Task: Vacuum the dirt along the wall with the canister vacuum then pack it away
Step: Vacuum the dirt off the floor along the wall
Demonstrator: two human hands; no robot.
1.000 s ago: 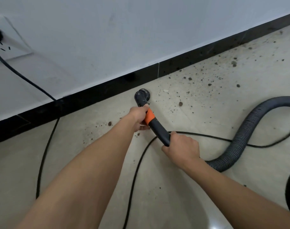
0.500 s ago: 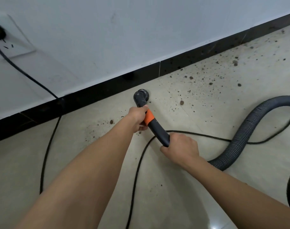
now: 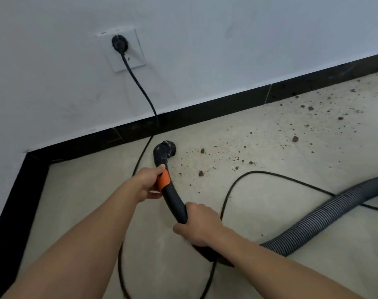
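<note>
I hold a black vacuum wand [image 3: 174,202] with an orange collar [image 3: 163,180]. Its round brush nozzle [image 3: 165,150] rests on the pale tiled floor near the black skirting board [image 3: 205,114]. My left hand [image 3: 148,183] grips the wand at the orange collar. My right hand [image 3: 197,224] grips the wand's lower handle, where the grey ribbed hose [image 3: 317,219] joins and runs off to the right. Brown dirt crumbs [image 3: 296,138] lie scattered on the floor to the right of the nozzle, thickest toward the far right along the wall.
A black power cord [image 3: 140,83] hangs from a plug [image 3: 119,43] in a white wall socket, crosses the skirting and loops over the floor [image 3: 233,186] under my arms. The wall turns a corner at the left [image 3: 27,155].
My view has swung left, bringing the socket and wall corner into sight. The nozzle has moved left along the wall, away from the thick dirt. Both hands keep their hold.
</note>
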